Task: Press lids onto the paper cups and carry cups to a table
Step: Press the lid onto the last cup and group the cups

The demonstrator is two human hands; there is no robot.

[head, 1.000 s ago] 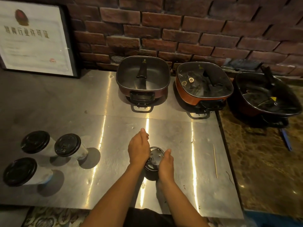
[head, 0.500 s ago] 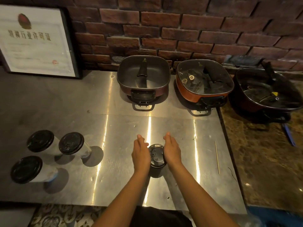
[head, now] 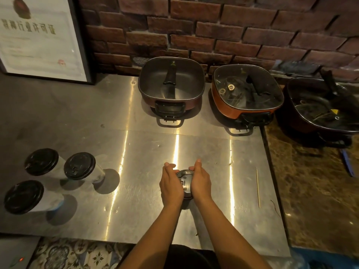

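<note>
both hands, left hand (head: 171,185) and right hand (head: 201,183), clasp a black lid (head: 185,182) with pale print. the cup beneath seems hidden. three lidded cups (head: 79,166) stand left on the worktop (head: 147,156).

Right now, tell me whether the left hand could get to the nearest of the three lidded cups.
Probably yes. The steel counter lies bare between the left hand and the nearest lidded cup, but that hand is cupped on the cup being lidded.

Both forearms are bare to the bottom edge of the view, with no sleeves, watch or rings showing on the left hand (head: 172,184) or right hand (head: 201,181). A dark garment (head: 186,257) shows between them.
</note>
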